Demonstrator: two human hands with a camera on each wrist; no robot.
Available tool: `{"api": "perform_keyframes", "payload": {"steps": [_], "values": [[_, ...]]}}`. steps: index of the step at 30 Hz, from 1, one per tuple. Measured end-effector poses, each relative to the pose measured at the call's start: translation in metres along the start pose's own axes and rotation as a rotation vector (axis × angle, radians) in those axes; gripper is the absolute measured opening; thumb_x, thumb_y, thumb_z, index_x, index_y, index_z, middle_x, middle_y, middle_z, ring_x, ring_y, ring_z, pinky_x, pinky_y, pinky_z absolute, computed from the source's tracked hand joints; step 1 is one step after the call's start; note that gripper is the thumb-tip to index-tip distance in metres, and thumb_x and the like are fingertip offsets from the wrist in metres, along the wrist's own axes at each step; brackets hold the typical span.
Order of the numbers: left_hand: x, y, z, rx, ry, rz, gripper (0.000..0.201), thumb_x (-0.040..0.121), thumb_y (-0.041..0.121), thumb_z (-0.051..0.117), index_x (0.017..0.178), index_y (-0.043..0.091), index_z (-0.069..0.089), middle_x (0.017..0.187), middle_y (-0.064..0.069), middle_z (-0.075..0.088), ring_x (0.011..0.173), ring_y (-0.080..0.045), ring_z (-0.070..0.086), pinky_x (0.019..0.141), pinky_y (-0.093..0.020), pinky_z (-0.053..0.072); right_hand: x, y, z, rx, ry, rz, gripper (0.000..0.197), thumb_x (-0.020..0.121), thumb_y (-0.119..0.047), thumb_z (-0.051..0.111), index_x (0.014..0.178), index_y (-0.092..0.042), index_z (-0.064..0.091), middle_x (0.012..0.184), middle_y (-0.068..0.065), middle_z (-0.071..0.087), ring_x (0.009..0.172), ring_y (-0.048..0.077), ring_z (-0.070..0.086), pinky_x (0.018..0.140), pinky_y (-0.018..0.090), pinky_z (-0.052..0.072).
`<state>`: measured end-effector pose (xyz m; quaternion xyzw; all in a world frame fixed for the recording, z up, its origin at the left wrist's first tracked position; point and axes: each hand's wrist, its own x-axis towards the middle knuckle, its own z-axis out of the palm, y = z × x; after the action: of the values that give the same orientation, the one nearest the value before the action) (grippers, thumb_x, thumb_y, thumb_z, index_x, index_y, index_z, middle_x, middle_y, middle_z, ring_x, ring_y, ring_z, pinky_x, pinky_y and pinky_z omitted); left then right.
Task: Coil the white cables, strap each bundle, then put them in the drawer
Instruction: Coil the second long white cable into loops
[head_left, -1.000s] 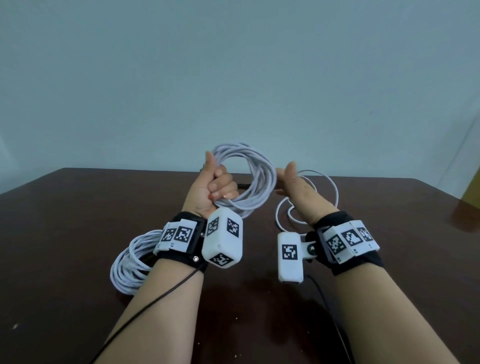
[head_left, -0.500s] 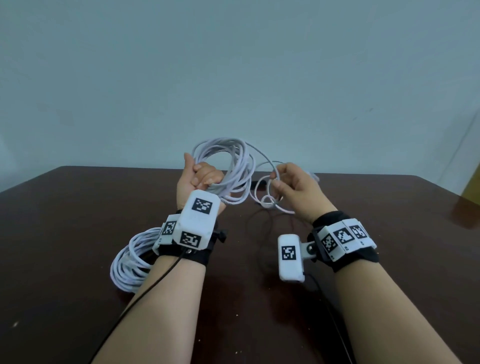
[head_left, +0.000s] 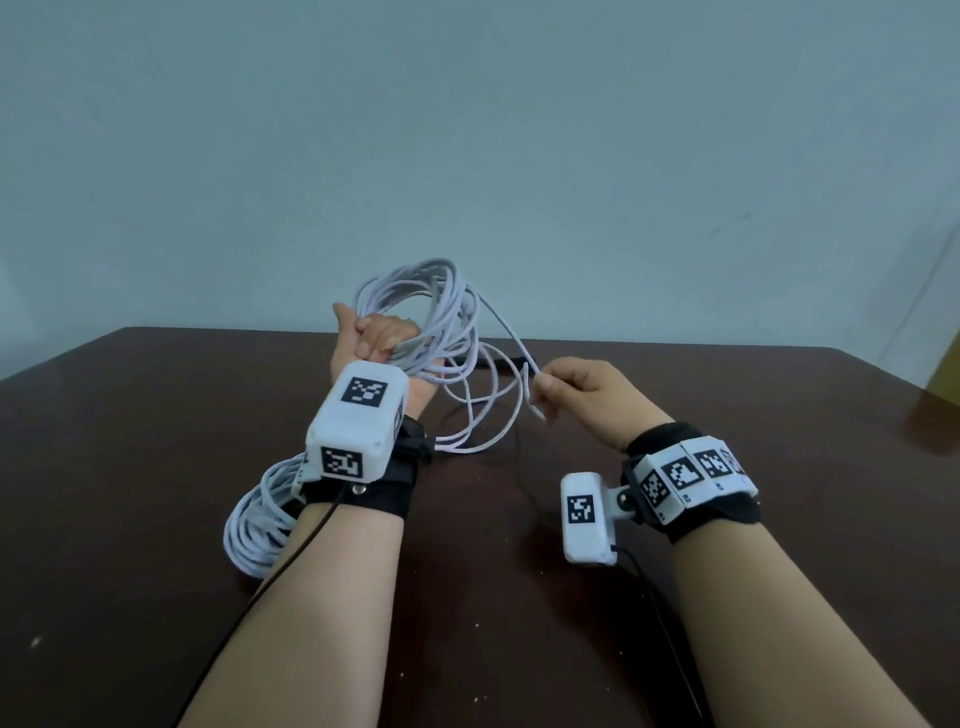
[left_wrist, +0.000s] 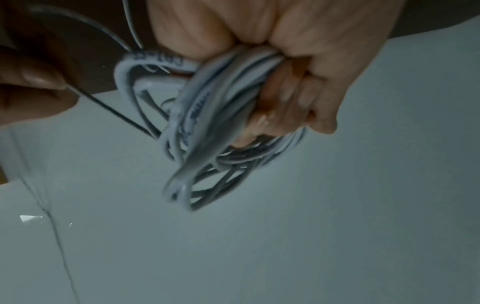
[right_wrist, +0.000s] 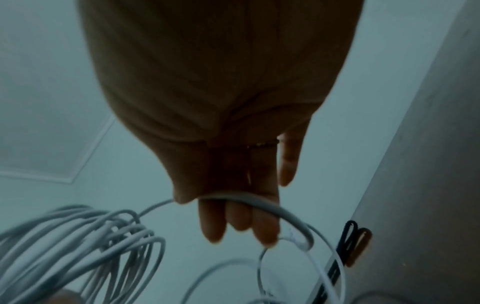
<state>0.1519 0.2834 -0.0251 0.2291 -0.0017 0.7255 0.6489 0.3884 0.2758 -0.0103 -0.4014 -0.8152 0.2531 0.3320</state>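
Observation:
My left hand (head_left: 375, 339) is raised above the dark table and grips a coil of white cable (head_left: 434, 306) in its fist; the left wrist view shows the fingers (left_wrist: 285, 96) curled round the bundled strands (left_wrist: 207, 115). My right hand (head_left: 563, 387) pinches the loose tail of that cable (head_left: 530, 387) between thumb and fingers, just right of the coil; the tail's end (right_wrist: 291, 218) curves out past the fingers (right_wrist: 239, 218). A second white coil (head_left: 260, 519) lies on the table, partly hidden behind my left forearm. No drawer is in view.
The dark brown table (head_left: 130, 441) runs back to a pale wall. A black strap-like strip (head_left: 498, 362) lies on the table behind the coil, and in the right wrist view a black strap (right_wrist: 342, 242) shows. Thin black sensor leads trail from both wristbands.
My left hand has rolled over with the coil, so the wrist camera's top now faces up. My right hand has drawn the loose tail out to the right, away from the coil.

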Motion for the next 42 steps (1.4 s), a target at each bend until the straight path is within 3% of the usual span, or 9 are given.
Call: {"api": "perform_keyframes", "payload": {"steps": [8,15,19,22,25,29,32,37,42], "values": [[-0.015,-0.015,0.027,-0.024,0.252,0.079,0.054,0.094,0.054,0.042,0.053,0.02,0.037,0.034,0.008,0.033,0.028,-0.005,0.032,0.038,-0.013,0.037,0.007,-0.005,-0.007,-0.308,0.303,0.185,0.025,0.094,-0.015,0.046,0.106,-0.019,0.068,0.095,0.004,0.068,0.09,0.023,0.06,0.079,0.027,0.046],[-0.02,-0.032,0.044,0.523,0.38,0.217,0.046,0.088,0.056,0.05,0.063,0.02,0.039,0.044,0.008,0.031,0.038,-0.007,0.029,0.042,-0.02,0.035,0.008,-0.038,0.016,-0.619,0.018,0.215,0.004,0.091,-0.012,0.043,0.094,-0.012,0.047,0.084,0.003,0.053,0.077,0.026,0.052,0.068,0.034,0.043],[-0.023,-0.046,0.043,0.96,0.275,0.235,0.046,0.083,0.051,0.06,0.056,0.018,0.043,0.044,0.004,0.04,0.04,-0.012,0.035,0.047,-0.023,0.034,0.007,-0.046,0.021,-0.611,-0.108,0.008,0.016,0.088,-0.02,0.049,0.072,-0.021,0.054,0.089,0.0,0.059,0.085,0.023,0.056,0.082,0.041,0.048],[-0.024,-0.054,0.044,1.167,0.167,0.263,0.046,0.084,0.047,0.061,0.052,0.016,0.051,0.045,0.003,0.051,0.043,-0.013,0.045,0.053,-0.026,0.04,0.005,-0.05,0.016,-0.513,-0.132,-0.099,0.014,0.084,-0.011,0.052,0.089,-0.02,0.061,0.084,-0.01,0.055,0.083,0.014,0.052,0.075,0.023,0.04],[-0.025,-0.051,0.051,1.116,0.144,0.284,0.041,0.081,0.05,0.062,0.053,0.02,0.061,0.053,0.002,0.06,0.05,-0.015,0.054,0.057,-0.03,0.048,0.001,-0.054,0.012,-0.291,-0.138,-0.131,0.02,0.079,0.0,0.054,0.091,-0.016,0.048,0.074,-0.01,0.048,0.067,0.01,0.047,0.061,0.02,0.036],[-0.025,-0.044,0.052,1.06,0.112,0.283,0.028,0.092,0.034,0.056,0.083,0.007,0.059,0.063,-0.003,0.068,0.057,-0.014,0.066,0.06,-0.028,0.055,0.0,-0.051,0.008,-0.059,-0.143,-0.101,0.027,0.079,0.002,0.06,0.094,-0.015,0.046,0.086,0.01,0.062,0.071,0.02,0.057,0.07,0.032,0.05],[-0.027,-0.042,0.051,1.178,0.049,0.254,0.032,0.082,0.048,0.059,0.075,0.017,0.063,0.069,-0.005,0.072,0.067,-0.022,0.07,0.07,-0.038,0.058,-0.002,-0.054,0.001,-0.003,-0.173,-0.074,0.03,0.078,0.004,0.064,0.093,-0.014,0.046,0.089,0.014,0.067,0.077,0.026,0.064,0.075,0.034,0.053],[-0.028,-0.044,0.054,1.58,-0.104,0.183,0.056,0.077,0.071,0.052,0.082,0.017,0.067,0.076,-0.01,0.071,0.072,-0.026,0.068,0.071,-0.037,0.053,-0.005,-0.06,-0.01,-0.105,0.024,-0.15,0.029,0.072,-0.003,0.074,0.072,-0.02,0.05,0.073,0.004,0.069,0.07,0.02,0.067,0.072,0.04,0.055],[-0.04,-0.052,0.065,1.441,-0.327,-0.115,0.066,0.057,0.083,0.047,0.067,0.019,0.062,0.057,-0.003,0.065,0.05,-0.016,0.062,0.054,-0.027,0.052,-0.009,-0.063,-0.018,-0.187,0.226,-0.177,0.058,0.048,-0.026,0.091,0.08,-0.017,0.044,0.063,-0.004,0.053,0.056,0.015,0.048,0.056,0.034,0.046]]}}
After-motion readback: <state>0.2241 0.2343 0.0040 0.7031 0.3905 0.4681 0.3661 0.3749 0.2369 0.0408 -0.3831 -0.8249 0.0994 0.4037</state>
